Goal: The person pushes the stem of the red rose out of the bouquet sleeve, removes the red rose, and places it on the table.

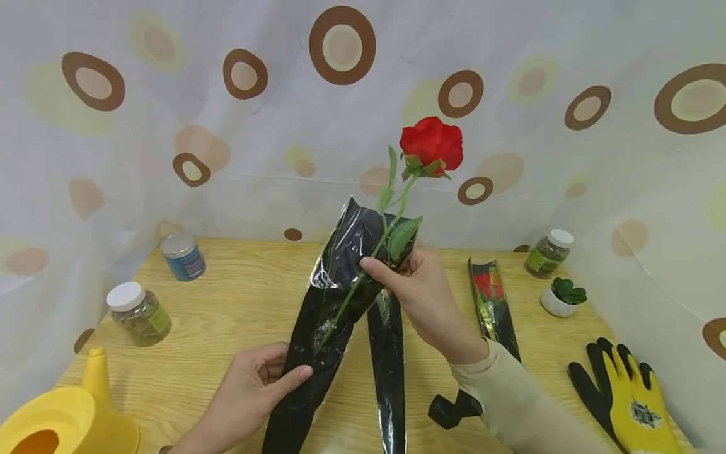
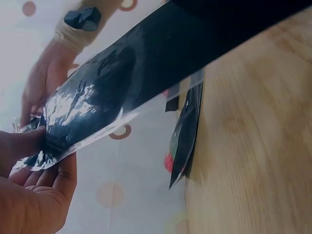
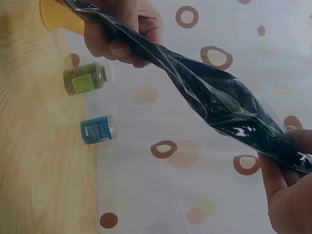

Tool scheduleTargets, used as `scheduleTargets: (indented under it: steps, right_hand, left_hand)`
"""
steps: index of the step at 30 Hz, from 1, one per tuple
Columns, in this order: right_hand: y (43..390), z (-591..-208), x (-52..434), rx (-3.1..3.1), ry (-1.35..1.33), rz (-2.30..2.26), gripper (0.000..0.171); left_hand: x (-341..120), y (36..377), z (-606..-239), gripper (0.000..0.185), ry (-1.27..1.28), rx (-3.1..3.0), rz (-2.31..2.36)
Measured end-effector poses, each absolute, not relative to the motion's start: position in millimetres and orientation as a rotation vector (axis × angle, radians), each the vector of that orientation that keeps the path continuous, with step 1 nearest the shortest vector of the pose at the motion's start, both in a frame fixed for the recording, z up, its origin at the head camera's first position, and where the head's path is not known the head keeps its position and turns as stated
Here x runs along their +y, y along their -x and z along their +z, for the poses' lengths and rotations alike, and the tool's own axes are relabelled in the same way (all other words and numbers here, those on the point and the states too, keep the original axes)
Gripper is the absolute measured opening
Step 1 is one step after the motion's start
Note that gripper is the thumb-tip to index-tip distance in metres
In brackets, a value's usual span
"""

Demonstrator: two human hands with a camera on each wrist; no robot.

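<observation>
A red rose (image 1: 431,144) on a green stem (image 1: 363,268) stands partly inside a black and clear plastic sleeve (image 1: 329,302), its bloom sticking out above. My left hand (image 1: 255,384) grips the sleeve's lower part between thumb and fingers. My right hand (image 1: 416,287) pinches the sleeve's open top edge near the stem and leaves. The left wrist view shows the sleeve (image 2: 126,78) running across above the table, with my left hand (image 2: 34,180) holding it. Seen from the right wrist, the sleeve (image 3: 209,97) stretches between both hands.
A second black sleeve (image 1: 388,359) lies flat on the wooden table (image 1: 227,302). Another wrapped rose (image 1: 490,296) lies to the right. Around stand a yellow watering can (image 1: 62,416), jars (image 1: 138,312) (image 1: 183,255) (image 1: 547,252), a small potted plant (image 1: 563,296) and yellow gloves (image 1: 626,391).
</observation>
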State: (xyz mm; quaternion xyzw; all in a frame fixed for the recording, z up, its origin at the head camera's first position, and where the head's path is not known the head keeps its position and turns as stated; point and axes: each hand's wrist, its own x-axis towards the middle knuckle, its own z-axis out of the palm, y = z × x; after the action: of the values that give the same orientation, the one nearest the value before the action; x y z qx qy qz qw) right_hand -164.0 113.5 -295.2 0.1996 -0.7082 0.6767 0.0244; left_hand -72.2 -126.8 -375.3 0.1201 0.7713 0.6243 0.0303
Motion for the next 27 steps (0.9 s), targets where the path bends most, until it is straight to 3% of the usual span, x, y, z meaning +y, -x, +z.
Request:
scheduleTargets:
  steps: [20, 27]
  right_hand:
    - [152, -322, 94, -2.314, -0.745, 2.067, 0.019]
    - [153, -307, 101, -2.290, -0.652, 2.189, 0.022]
  left_hand:
    - [-114, 77, -361, 0.027, -0.392, 2.359, 2.089]
    - [-118, 80, -361, 0.023, -0.427, 2.395, 1.988]
